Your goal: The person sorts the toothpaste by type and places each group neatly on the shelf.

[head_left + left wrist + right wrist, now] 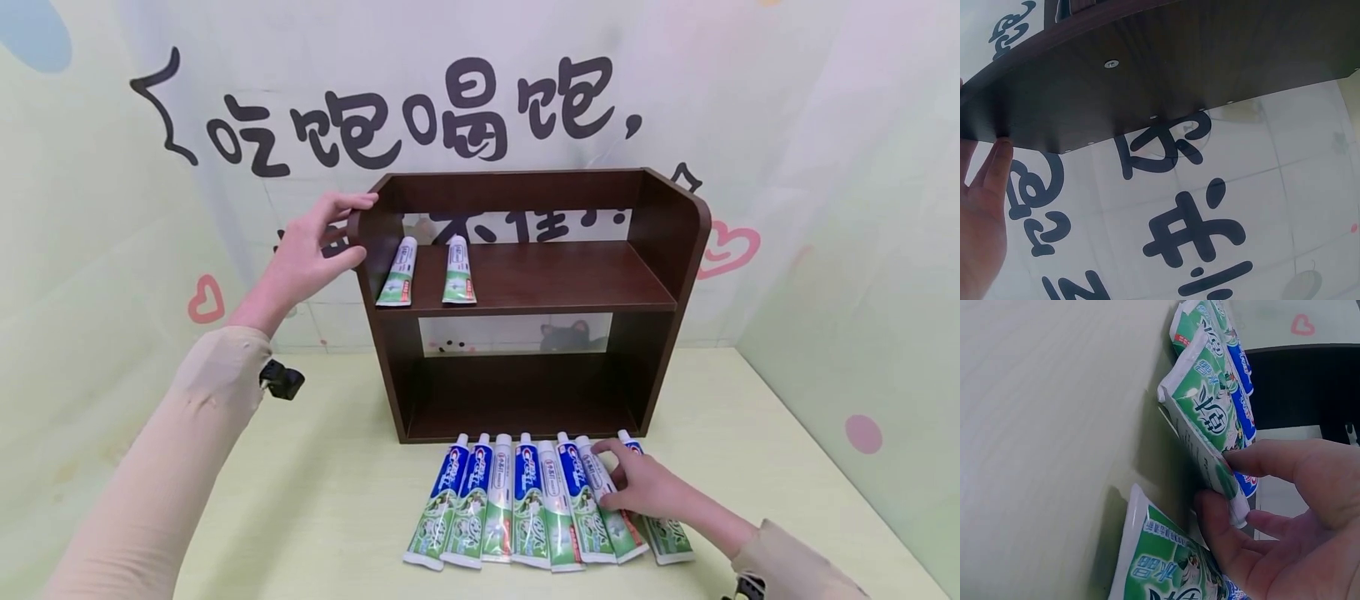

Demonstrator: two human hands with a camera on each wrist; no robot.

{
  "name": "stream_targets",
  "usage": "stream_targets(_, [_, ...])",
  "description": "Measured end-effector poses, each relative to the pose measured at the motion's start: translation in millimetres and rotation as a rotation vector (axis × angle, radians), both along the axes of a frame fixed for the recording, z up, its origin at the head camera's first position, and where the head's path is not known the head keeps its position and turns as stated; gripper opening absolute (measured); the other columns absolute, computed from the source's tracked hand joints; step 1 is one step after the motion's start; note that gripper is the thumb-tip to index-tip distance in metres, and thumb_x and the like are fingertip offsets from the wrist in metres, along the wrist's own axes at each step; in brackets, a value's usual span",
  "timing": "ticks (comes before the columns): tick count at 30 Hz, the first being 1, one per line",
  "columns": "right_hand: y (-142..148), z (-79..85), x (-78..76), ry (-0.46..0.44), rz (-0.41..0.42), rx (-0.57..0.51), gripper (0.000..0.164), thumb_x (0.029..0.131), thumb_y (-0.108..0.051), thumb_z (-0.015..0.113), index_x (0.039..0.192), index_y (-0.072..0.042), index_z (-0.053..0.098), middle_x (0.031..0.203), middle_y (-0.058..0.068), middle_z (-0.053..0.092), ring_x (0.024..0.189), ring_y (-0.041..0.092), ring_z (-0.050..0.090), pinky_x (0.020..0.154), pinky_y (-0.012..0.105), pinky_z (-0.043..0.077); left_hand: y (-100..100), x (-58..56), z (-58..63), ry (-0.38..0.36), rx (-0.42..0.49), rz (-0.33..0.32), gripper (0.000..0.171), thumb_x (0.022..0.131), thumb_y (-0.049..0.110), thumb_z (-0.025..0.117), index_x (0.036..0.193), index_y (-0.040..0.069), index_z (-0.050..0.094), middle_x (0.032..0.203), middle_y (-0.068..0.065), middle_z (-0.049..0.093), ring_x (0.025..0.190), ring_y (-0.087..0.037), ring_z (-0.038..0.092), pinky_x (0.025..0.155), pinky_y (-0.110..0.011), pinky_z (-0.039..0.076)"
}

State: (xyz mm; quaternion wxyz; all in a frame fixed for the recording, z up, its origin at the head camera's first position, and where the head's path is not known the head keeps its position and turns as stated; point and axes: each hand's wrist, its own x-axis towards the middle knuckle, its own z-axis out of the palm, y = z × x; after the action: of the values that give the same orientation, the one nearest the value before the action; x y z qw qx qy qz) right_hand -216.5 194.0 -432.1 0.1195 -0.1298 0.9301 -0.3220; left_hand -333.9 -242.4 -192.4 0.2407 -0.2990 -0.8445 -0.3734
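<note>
Head view: left hand (311, 246) grips the dark-brown wooden shelf (525, 396), right hand (648, 487) pinches a white-and-green toothpaste tube (615, 523), seemingly mid-pickup, needing a clear lift.

toothpaste tubes (532, 504): glossy plastic; shelf (558, 279): smooth wood; sleeve (168, 433): matt cloth

Right grip (1300, 531), bare hand at four o'clock: thumb on one side of a slim tube (1197, 453), finger on the other, near its white cap (1239, 519). Tube near centre, seen edge-on, tilted toward five o'clock. Green-and-blue tubes (1212, 406) lined up beyond toward one o'clock; nearer green tube (1163, 556) at six, cut off by frame. Pale table (1035, 425) at nine, dark board (1297, 381) at two.
</note>
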Motion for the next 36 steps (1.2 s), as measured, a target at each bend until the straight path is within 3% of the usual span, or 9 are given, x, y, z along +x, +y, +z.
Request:
stream_targets(7, [3.9, -0.4, -1.3, -0.031, 0.055, -0.042, 0.066, 0.082, -0.015, 0.076, 0.137, -0.006, 0.042, 0.081, 0.004, 0.065, 0.071, 0.015, 0.06, 0.059, 0.025, 0.051, -0.2, -0.7, -1.4, 0.005, 0.007, 0.001, 0.051, 0.087, 0.001, 0.063, 0.136, 0.012, 0.052, 0.149, -0.001, 0.052, 0.137, -0.02, 0.049, 0.111, -0.023, 0.046])
stream_targets(14, [4.5, -1.1, -1.5, -0.078, 0.057, -0.116, 0.069, 0.081, -0.012, 0.076, 0.139, -0.002, 0.039, 0.08, 0.006, 0.067, 0.062, 0.017, 0.062, 0.051, 0.03, 0.054, -0.9, 1.2, -1.0, 0.006, 0.004, -0.004, 0.051, 0.087, 0.001, 0.063, 0.136, 0.014, 0.052, 0.148, -0.001, 0.053, 0.137, -0.019, 0.048, 0.111, -0.023, 0.046])
stream_targets(20, [3.4, -0.1, -1.4, -0.092, 0.014, -0.121, 0.074, 0.08, -0.011, 0.078, 0.142, -0.001, 0.039, 0.082, 0.007, 0.066, 0.063, 0.017, 0.062, 0.051, 0.031, 0.054, 0.0, 2.6, 0.3, 0.007, -0.004, -0.005, 0.051, 0.088, 0.003, 0.063, 0.137, 0.013, 0.051, 0.149, 0.0, 0.052, 0.138, -0.019, 0.048, 0.112, -0.027, 0.046])
stream_targets(27, [5.7, 1.2, 0.3, -0.118, 0.019, -0.173, 0.075, 0.081, -0.01, 0.077, 0.144, -0.001, 0.038, 0.081, 0.008, 0.065, 0.062, 0.018, 0.062, 0.049, 0.033, 0.055, 1.6, 3.3, 0.6, -0.003, 0.001, -0.005, 0.05, 0.088, 0.004, 0.063, 0.137, 0.013, 0.051, 0.149, 0.001, 0.052, 0.138, -0.019, 0.048, 0.113, -0.031, 0.045])
stream_targets(36, [6.4, 1.8, 0.9, -0.16, -0.002, -0.199, 0.074, 0.083, -0.011, 0.076, 0.145, -0.003, 0.037, 0.083, 0.009, 0.064, 0.063, 0.018, 0.061, 0.051, 0.033, 0.056, 1.2, 0.4, 0.1, 0.001, 0.016, -0.015, 0.051, 0.087, 0.001, 0.063, 0.136, 0.012, 0.052, 0.149, -0.001, 0.052, 0.137, -0.019, 0.048, 0.112, -0.025, 0.046])
